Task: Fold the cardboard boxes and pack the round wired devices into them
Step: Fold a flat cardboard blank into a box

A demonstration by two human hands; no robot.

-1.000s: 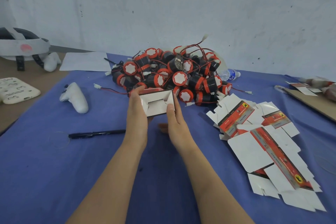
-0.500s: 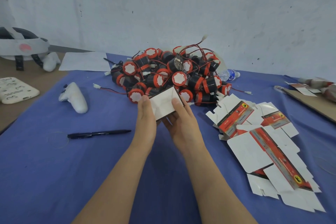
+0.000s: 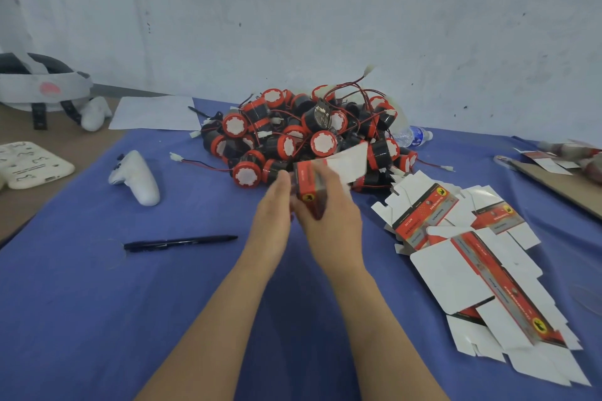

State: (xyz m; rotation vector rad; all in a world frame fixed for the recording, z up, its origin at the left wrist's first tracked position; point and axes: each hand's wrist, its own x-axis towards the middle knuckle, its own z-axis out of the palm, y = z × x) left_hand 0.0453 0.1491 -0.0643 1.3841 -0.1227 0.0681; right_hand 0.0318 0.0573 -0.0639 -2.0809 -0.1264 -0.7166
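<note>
A small red and white cardboard box (image 3: 309, 187) is held above the blue table, its white flap (image 3: 348, 161) standing open toward the right. My right hand (image 3: 332, 205) grips the box from the near and right side. My left hand (image 3: 275, 202) touches its left side with straight fingers. Just behind lies a heap of round black and red wired devices (image 3: 303, 137). A spread of flat unfolded boxes (image 3: 482, 257) lies to the right.
A black pen (image 3: 179, 241) lies left of my arms. A white controller (image 3: 138, 177) sits further left, with a headset (image 3: 35, 88), white tray (image 3: 29, 164) and paper sheet (image 3: 153, 112) beyond. A plastic bottle (image 3: 412, 135) lies behind the heap. A brown board (image 3: 560, 182) sits at far right.
The box has been turned in my hands: earlier its white open inside faced me, now its red printed side shows and a flap sticks out right. Both hands shifted slightly right.
</note>
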